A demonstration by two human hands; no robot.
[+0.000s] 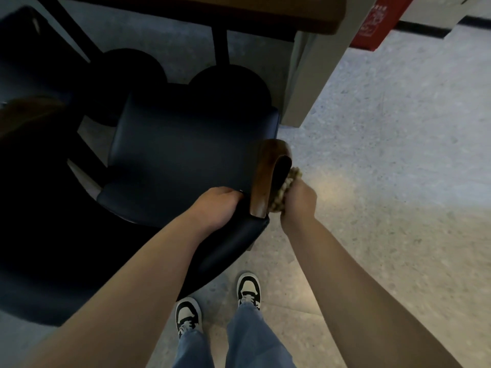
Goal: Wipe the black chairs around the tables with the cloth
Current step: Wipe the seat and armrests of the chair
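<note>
The right hand grips the cloth against the wooden armrest; the left hand grasps the chair backrest, its fingertips hidden.

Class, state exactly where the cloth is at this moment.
In the head view, the cloth is right of centre, gripped in the right hand and pressed against the chair's wooden armrest.
</note>
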